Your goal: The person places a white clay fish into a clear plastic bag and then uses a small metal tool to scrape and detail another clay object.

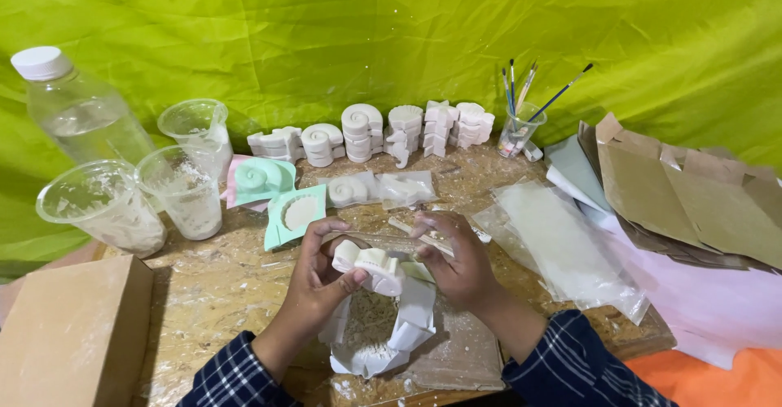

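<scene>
My left hand (314, 281) grips a white plaster cast (371, 264) shaped like a small sea creature, thumb on its front. My right hand (456, 260) is closed around a thin tool or stick whose tip meets the cast's right end. Both hands hover over a crumpled white paper (383, 334) holding plaster dust. Just beyond lie a mint-green silicone mould (293, 215) with white filling and a second mint shell mould (262, 177).
Rows of white plaster casts (375, 134) line the back. Plastic cups (183, 191) and a water bottle (77, 110) stand left, a cardboard box (69, 334) near left. A cup of brushes (520, 126), plastic bags (562, 244) and brown paper packets (684, 187) lie right.
</scene>
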